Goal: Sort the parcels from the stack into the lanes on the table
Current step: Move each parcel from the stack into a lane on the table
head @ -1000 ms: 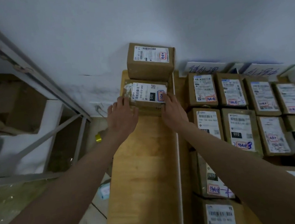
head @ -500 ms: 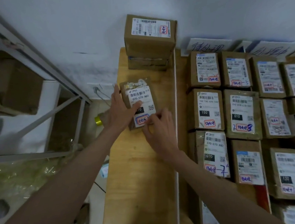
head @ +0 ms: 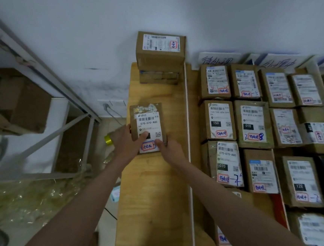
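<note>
A small brown parcel (head: 147,122) with a white label reading 070-070-A80 is held above the left lane of the wooden table (head: 159,191). My left hand (head: 128,143) grips its left edge with the thumb on the label. My right hand (head: 169,147) pinches its lower right corner. The stack (head: 160,56) of remaining parcels stands at the far end of this lane, against the wall. To the right of a white divider line (head: 188,140), several labelled parcels (head: 253,122) lie in rows.
Handwritten lane signs (head: 218,60) lean on the wall behind the rows. A metal shelf frame (head: 59,120) and cardboard boxes (head: 16,104) stand to the left of the table. A power socket with a cable (head: 108,106) and a yellow tape roll (head: 108,140) sit below the table's left edge.
Both hands lifted the parcel off the stack, turned it lengthwise and drew it toward me. The view shifted down slightly.
</note>
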{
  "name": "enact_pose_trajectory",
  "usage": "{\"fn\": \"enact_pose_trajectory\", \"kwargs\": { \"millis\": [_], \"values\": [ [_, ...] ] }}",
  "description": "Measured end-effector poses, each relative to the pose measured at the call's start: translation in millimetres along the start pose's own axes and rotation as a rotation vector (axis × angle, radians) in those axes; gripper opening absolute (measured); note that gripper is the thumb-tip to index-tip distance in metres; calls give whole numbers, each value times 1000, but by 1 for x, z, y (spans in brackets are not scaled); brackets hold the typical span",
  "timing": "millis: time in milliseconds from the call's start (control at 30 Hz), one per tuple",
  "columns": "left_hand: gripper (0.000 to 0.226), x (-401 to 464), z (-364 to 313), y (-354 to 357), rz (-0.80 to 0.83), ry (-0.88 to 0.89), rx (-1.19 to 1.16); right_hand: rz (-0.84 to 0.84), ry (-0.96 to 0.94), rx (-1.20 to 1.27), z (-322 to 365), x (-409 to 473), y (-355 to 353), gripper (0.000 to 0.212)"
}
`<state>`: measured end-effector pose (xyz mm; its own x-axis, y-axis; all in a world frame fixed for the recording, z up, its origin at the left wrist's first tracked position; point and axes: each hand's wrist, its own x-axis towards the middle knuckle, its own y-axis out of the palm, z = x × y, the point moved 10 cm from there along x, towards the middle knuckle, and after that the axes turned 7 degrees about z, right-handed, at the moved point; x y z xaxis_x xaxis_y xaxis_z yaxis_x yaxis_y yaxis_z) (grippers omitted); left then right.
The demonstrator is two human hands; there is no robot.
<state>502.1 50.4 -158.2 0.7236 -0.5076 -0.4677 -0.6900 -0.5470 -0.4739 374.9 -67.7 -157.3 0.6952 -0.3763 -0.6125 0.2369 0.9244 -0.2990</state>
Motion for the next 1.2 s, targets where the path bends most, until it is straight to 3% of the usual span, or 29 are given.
{"fn": "enact_pose_trajectory", "kwargs": {
  "millis": [100,200,333,533,767,1033,1200],
  "values": [
    [64,-20,-5,-4,72,-14,89,22,47,-34,3,-13,-4,39],
    [79,-42,-28,-21,33,67,310,12,47,-5,9,-35,-13,41],
    [63,-76,-76,-42,-34,181,532,-51,13,28,29,-73,-37,40],
    [57,-131,-140,-34,-111,408,831,-199,-30,66,38,-136,-83,44],
    [71,-185,-190,34,-92,590,876,-400,-8,152,-8,-228,-153,40],
    [53,-246,-244,149,-25,778,1059,-601,113,191,-112,-334,-236,47],
    [56,-287,-258,227,11,831,1094,-657,134,306,-182,-392,-265,42]
  ]
}}
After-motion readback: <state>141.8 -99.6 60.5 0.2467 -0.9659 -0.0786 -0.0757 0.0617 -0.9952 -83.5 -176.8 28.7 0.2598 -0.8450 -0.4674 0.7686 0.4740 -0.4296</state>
